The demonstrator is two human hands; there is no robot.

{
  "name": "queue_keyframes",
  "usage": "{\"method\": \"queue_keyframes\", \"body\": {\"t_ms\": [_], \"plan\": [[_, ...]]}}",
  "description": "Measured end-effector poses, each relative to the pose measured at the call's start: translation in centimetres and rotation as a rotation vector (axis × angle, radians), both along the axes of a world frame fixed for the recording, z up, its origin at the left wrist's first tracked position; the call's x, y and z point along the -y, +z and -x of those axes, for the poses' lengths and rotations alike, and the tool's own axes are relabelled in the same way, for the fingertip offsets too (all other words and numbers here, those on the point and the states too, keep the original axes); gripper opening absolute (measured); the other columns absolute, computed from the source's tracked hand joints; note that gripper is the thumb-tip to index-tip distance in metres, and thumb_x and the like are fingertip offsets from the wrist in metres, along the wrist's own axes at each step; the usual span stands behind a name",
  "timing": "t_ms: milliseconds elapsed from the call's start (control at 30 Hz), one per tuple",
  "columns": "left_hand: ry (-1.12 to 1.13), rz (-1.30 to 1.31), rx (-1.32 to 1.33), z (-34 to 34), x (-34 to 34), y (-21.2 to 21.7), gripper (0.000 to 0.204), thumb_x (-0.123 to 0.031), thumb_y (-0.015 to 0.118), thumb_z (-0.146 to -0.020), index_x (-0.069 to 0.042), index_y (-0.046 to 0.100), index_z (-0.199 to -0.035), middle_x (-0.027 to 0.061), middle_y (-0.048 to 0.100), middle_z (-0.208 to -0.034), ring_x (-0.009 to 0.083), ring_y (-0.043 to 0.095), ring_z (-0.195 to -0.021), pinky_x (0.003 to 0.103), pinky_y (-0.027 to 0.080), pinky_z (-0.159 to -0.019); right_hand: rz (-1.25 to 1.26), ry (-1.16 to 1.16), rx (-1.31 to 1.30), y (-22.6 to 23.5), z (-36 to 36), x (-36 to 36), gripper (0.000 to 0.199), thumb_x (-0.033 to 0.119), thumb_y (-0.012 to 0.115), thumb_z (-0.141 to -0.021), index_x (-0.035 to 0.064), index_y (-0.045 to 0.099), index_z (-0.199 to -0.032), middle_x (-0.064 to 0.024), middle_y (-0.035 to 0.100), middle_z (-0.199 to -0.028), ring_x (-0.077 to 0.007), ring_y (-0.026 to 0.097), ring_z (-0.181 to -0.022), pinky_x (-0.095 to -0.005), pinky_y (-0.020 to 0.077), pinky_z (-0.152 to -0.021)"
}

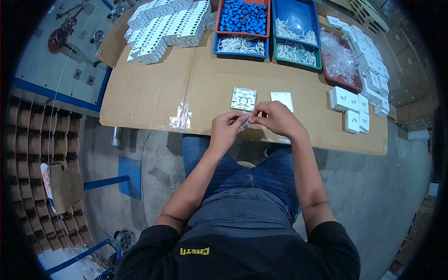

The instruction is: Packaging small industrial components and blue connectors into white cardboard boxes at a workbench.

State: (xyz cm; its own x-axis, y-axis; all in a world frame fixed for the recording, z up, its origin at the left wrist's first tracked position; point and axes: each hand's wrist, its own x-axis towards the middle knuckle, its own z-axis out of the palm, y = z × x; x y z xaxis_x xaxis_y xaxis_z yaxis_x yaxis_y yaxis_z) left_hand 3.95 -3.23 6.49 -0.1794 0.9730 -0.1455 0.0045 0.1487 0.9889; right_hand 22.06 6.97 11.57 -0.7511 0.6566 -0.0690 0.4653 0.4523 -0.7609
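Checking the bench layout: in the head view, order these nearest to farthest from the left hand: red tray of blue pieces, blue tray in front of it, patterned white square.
1. Patterned white square: ahead, slightly right.
2. Blue tray: beyond the square.
3. Red tray: farthest, beyond the blue tray.

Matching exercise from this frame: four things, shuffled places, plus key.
1. Blue pieces
2. Clear plastic
3. Small pale item
4. Plain white square

A. On the cardboard, just beyond the right hand
B. In the bright red tray
C. Between left hand and right hand
D. In the dark red tray beside white boxes

Pairs: 1-B, 2-D, 3-C, 4-A
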Motion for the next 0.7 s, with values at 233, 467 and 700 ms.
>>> {"method": "queue_keyframes", "body": {"t_ms": [233,467,700], "plan": [[0.099,-0.227,0.298,-0.7,0.0,0.6,0.015,-0.010,0.066,-0.100,0.004,0.069,-0.105,0.0069,0.071,-0.093,0.0123,0.067,-0.083,0.027,0.057,-0.074,0.335,-0.263,-0.575,0.2,0.7,1.8,0.013,0.011,0.076,-0.091,0.0025,0.073,-0.100,-0.0013,0.071,-0.085,-0.0067,0.062,-0.077,-0.0233,0.0479,-0.067],[0.214,-0.315,0.292,-1.4,0.4,1.9,0.016,-0.012,0.067,-0.100,0.003,0.068,-0.107,0.0062,0.071,-0.097,0.0111,0.067,-0.086,0.026,0.056,-0.078,0.587,-0.386,-0.677,-0.1,1.1,4.0,0.015,0.008,0.075,-0.091,0.0010,0.073,-0.105,-0.0003,0.070,-0.089,-0.0038,0.060,-0.081,-0.0174,0.0446,-0.067],[0.263,-0.289,0.170,-1.3,0.4,1.8,0.019,-0.015,0.069,-0.099,0.001,0.069,-0.109,0.0040,0.072,-0.095,0.0093,0.066,-0.087,0.024,0.053,-0.079,0.476,-0.370,-0.575,-0.2,0.9,3.7,0.015,0.008,0.074,-0.090,0.0010,0.073,-0.103,-0.0003,0.072,-0.090,-0.0056,0.059,-0.080,-0.0220,0.0468,-0.070]]}}
